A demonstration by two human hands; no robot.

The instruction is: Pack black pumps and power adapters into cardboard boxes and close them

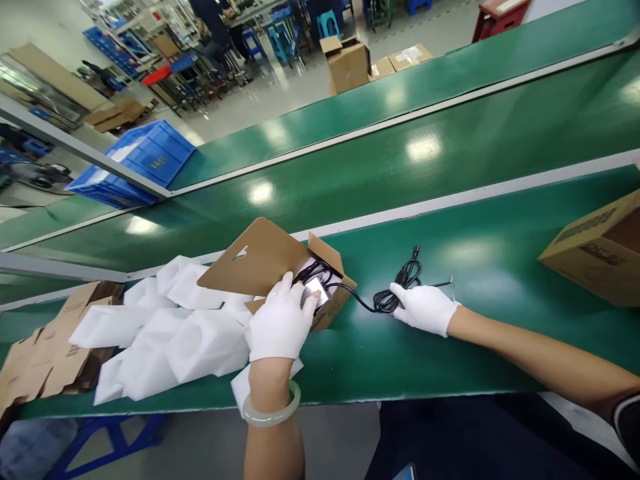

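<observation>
An open brown cardboard box [333,313] stands tilted on the green bench, its large lid flap [257,257] raised to the left. Inside it lies a silver-white device [315,291] with black cable around it. My left hand [283,317], in a white glove, reaches over the box's near edge with its fingers and thumb around the device. From the device a black cable runs right to a coiled bundle [387,300] lying on the bench. My gloved right hand [425,308] pinches the right side of this coil between thumb and fingers.
White foam pieces [200,347] are piled left of the box, beside flattened cardboard [65,343]. At the right edge stands a larger carton [600,253]. A metal rail [450,198] runs behind the work surface. Beyond are a blue crate [163,157] and a person [213,27].
</observation>
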